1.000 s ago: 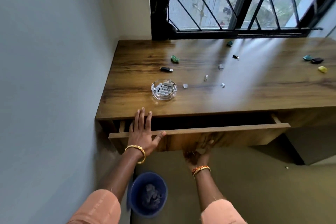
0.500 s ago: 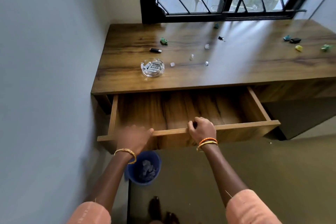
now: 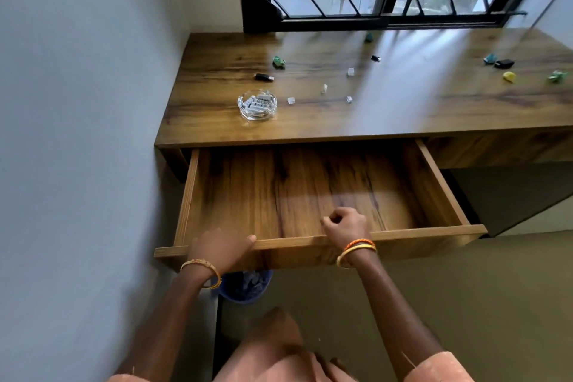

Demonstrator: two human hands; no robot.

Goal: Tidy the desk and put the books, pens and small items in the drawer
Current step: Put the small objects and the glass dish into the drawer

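The wooden desk's drawer [image 3: 446, 192] stands pulled far out, and its inside shows only bare wood. My left hand [image 3: 220, 246], blurred, holds the drawer front near its left end with the thumb over the top edge. My right hand [image 3: 347, 225] hovers just over the middle of the front edge, fingers curled, holding nothing. On the desktop [image 3: 403, 121] lie a glass ashtray [image 3: 257, 105] with several small white pieces, a black stick [image 3: 264, 77], a green item [image 3: 278, 62] and clear cubes [image 3: 291, 100]. No books or pens are in sight.
More small items lie at the desk's far right: a teal one [image 3: 490, 59], a black one [image 3: 504, 63], a yellow one [image 3: 509, 76] and a green one [image 3: 556, 76]. A blue bin [image 3: 245, 285] stands under the drawer. A wall [image 3: 77, 133] closes the left side.
The drawer came from nearly shut to far out. My right hand has lifted off the front edge it gripped half a second ago. My left hand stays at the drawer front.
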